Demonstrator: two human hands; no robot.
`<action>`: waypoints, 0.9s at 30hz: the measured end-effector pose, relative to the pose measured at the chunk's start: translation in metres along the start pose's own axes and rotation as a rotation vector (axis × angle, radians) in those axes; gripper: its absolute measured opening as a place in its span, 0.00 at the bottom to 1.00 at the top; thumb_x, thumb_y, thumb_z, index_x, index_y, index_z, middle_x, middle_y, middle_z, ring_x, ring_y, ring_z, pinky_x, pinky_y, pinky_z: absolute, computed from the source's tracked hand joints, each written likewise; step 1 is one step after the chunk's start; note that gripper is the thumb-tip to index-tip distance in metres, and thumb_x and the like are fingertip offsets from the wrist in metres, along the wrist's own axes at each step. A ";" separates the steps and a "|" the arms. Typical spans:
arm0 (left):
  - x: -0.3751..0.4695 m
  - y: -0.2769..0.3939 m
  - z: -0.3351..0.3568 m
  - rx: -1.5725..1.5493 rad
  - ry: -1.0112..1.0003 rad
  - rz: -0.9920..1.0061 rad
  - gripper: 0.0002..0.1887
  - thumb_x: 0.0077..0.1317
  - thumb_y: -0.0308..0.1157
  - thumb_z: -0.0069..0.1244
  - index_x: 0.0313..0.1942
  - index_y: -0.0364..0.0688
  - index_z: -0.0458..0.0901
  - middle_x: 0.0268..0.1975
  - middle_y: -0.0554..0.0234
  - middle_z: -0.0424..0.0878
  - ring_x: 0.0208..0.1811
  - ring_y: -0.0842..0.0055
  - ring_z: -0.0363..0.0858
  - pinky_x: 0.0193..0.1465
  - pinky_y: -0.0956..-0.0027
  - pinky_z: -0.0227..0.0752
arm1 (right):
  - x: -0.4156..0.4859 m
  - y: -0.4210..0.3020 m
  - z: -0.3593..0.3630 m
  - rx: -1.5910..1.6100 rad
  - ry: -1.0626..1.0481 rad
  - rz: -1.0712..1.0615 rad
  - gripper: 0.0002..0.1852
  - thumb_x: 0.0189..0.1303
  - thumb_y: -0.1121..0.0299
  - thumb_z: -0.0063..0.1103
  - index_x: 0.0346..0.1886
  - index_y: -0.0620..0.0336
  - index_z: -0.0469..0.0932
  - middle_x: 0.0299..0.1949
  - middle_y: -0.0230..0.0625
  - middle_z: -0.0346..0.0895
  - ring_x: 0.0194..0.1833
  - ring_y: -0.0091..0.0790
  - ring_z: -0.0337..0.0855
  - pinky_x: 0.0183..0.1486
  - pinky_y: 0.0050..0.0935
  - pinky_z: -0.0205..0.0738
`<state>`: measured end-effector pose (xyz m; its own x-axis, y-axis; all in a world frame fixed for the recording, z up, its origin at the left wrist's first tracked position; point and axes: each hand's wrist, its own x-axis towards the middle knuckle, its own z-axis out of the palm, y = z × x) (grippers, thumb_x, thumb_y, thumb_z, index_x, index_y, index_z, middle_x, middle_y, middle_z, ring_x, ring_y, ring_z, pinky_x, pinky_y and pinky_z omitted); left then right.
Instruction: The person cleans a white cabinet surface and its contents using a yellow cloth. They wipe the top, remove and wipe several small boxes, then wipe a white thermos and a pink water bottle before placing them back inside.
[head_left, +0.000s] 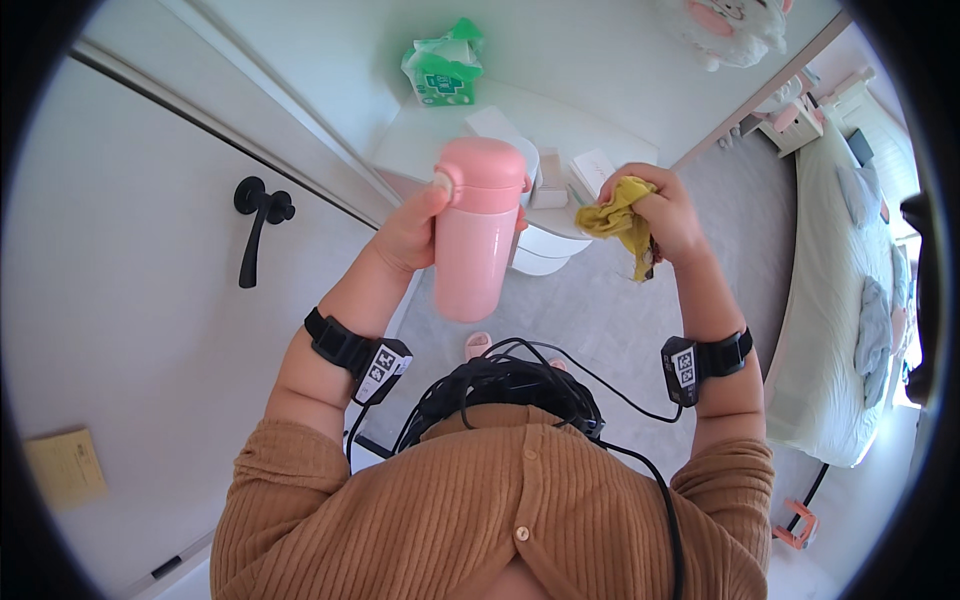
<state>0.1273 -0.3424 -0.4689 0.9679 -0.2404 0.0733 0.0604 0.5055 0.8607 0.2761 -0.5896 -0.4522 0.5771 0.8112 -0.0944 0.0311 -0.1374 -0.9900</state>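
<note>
My left hand (411, 229) is wrapped around a pink insulated bottle (472, 255) with a darker pink lid, held upright in front of my chest; most of my fingers are hidden behind it. To the right, my right hand (660, 214) grips a crumpled yellow cloth (619, 214), whose lower end hangs down and shows a dark patterned part. Bottle and cloth are apart. Beyond them stands a small white table (600, 127) bearing white boxes (550, 180) and, at the back, a green pack of tissues (444, 71).
A white door (150, 300) with a black lever handle (259, 225) is at the left. White drawers (541, 251) sit under the tabletop. Black cables (517, 375) loop at my waist. A bed (825, 300) stands at the right, and a white plush toy (731, 30) is at the top.
</note>
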 end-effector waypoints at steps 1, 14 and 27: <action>0.001 0.000 0.001 0.076 0.063 -0.016 0.47 0.52 0.64 0.56 0.61 0.35 0.65 0.55 0.51 0.73 0.47 0.69 0.80 0.47 0.64 0.78 | -0.001 -0.010 0.002 -0.026 -0.031 0.028 0.22 0.56 0.72 0.44 0.55 0.65 0.73 0.46 0.40 0.77 0.45 0.31 0.76 0.49 0.25 0.70; 0.024 0.028 0.025 0.881 0.168 -0.079 0.40 0.46 0.49 0.65 0.59 0.43 0.70 0.49 0.57 0.81 0.48 0.68 0.80 0.51 0.67 0.72 | 0.001 -0.083 0.060 -0.709 0.031 0.132 0.38 0.46 0.47 0.64 0.58 0.63 0.72 0.44 0.48 0.81 0.44 0.45 0.82 0.48 0.34 0.75; 0.031 0.035 0.037 1.397 0.121 -0.007 0.44 0.41 0.47 0.67 0.60 0.44 0.71 0.48 0.52 0.82 0.47 0.60 0.81 0.49 0.64 0.74 | -0.012 -0.087 0.085 -1.070 0.137 0.179 0.37 0.44 0.62 0.59 0.60 0.69 0.65 0.32 0.49 0.81 0.35 0.48 0.83 0.40 0.40 0.77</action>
<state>0.1504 -0.3631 -0.4176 0.9877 -0.1314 0.0848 -0.1548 -0.7441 0.6499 0.1975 -0.5388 -0.3738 0.7276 0.6695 -0.1497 0.5928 -0.7233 -0.3541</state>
